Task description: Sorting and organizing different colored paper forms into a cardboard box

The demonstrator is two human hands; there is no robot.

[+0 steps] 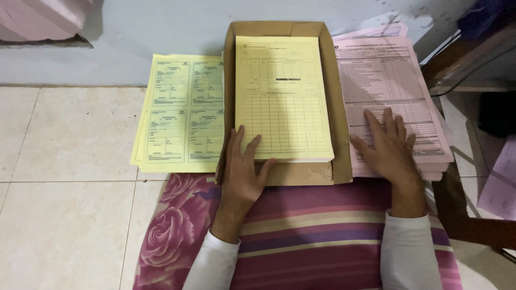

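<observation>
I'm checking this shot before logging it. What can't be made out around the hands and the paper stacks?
- Head view: print on the yellow stack in the cardboard box is too small and blurred to read.
- How deep that stack goes: the box wall hides its sides.
- Part of the pink stack lies under the right hand.
- Left hand covers the yellow stack's near corner.
- The dark thing at right is cut off by the frame edge.

Bare floor tiles [64,177] lie open on the left. The box [337,96] walls fence the yellow stack [282,91]; a wooden table leg [457,204] crowds the right.
</observation>
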